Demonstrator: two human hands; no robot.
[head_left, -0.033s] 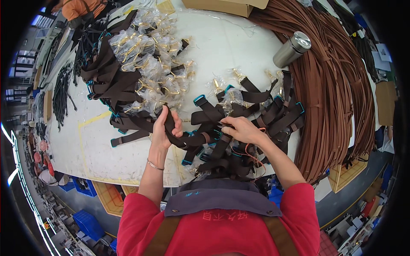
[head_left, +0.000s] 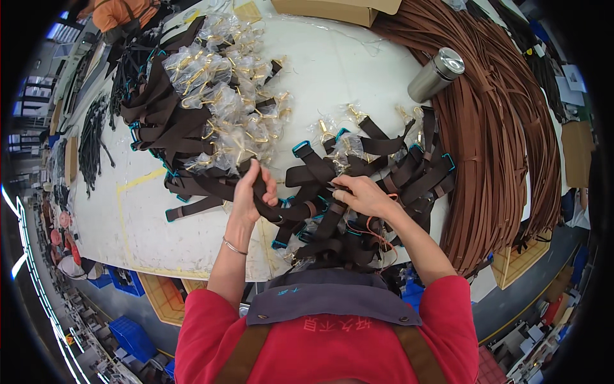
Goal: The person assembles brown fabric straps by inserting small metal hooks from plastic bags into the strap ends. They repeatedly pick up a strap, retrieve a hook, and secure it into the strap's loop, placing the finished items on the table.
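Note:
My left hand (head_left: 246, 197) is closed around a dark brown webbing strap (head_left: 263, 206), its thumb pointing up along it. The strap hangs from this hand and bends right toward the near pile. My right hand (head_left: 366, 195) pinches something small and dark at its fingertips, too hidden to name, above a pile of dark straps (head_left: 390, 146) with teal buckles. Beside my right wrist runs an orange cord (head_left: 377, 235). At the left lies a bigger heap of similar straps (head_left: 167, 128), with gold-coloured hooks in clear plastic wrapping (head_left: 224, 96).
A steel flask (head_left: 436, 75) stands at the right, against a long bundle of brown strips (head_left: 476, 147). An open cardboard box (head_left: 326, 9) sits at the far edge of the white table (head_left: 320, 64). Another person in orange (head_left: 121, 14) is at the far left.
My left hand has shifted slightly to the right with the strap in it. My right hand stays where it was.

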